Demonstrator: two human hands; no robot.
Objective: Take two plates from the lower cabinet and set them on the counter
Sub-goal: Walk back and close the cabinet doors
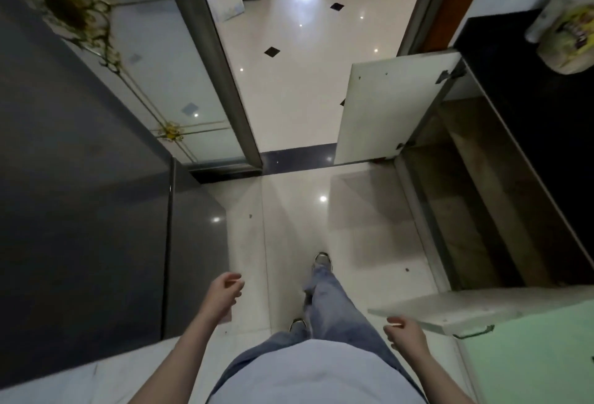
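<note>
The person stands on the tiled floor [289, 210] looking down, both hands empty: the left hand [225, 291] hangs at about 7 o'clock with fingers loosely curled around nothing, and the right hand [403, 333] at about 5 o'clock is likewise relaxed and holding nothing, close to the edge of the near cabinet door [466, 308]. The lower cabinet [475, 185] at 3 o'clock already stands open, its far door [385, 107] swung out over the floor toward 1 o'clock. The inside is dim, showing brownish shelves, and no plates can be made out there from this angle. The dark counter [530, 107] above it, running from 2 to 3 o'clock, carries only a wrapped package [565, 17] at its far end; no plate rests on the visible part. So the opening seems done, while reaching in, lifting out both plates and setting them on the counter all appear still ahead.
</note>
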